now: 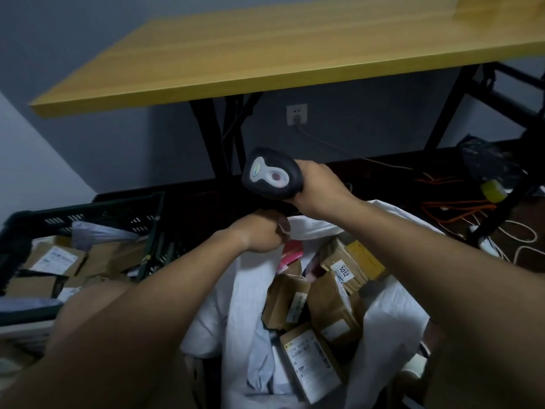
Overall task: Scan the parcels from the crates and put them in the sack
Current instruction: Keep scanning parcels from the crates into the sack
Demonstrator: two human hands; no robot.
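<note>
Right hand: the right hand [320, 190] is wrapped around the handle of a black barcode scanner [272, 173], whose head, with its white-and-red top panel, points left above the far rim of the sack.
Left hand: the left hand [261, 233] is closed in a fist on the far edge of the white sack [392, 302], bunching the fabric just below the scanner.
Sack: it stands open between the forearms — brown cardboard parcels [334, 305] lie piled inside, one bearing a label that reads 3012 [343, 271], with a pink packet [292, 252] near the left hand.
Crate: a dark green plastic crate [88, 215] sits to the left of the sack and holds more brown parcels and grey mailers.
Surface: a yellow wood-grain tabletop [295, 54] on black folding legs spans the upper view — its underside is in shadow.
Room: the walls are grey-blue; a white wall socket [297, 114] sits under the table with a cable running from it.
Floor: the floor is dark, with orange and white cables [472, 214] tangled at right, beside a yellow tape roll [493, 190] and a black bag [483, 157].
</note>
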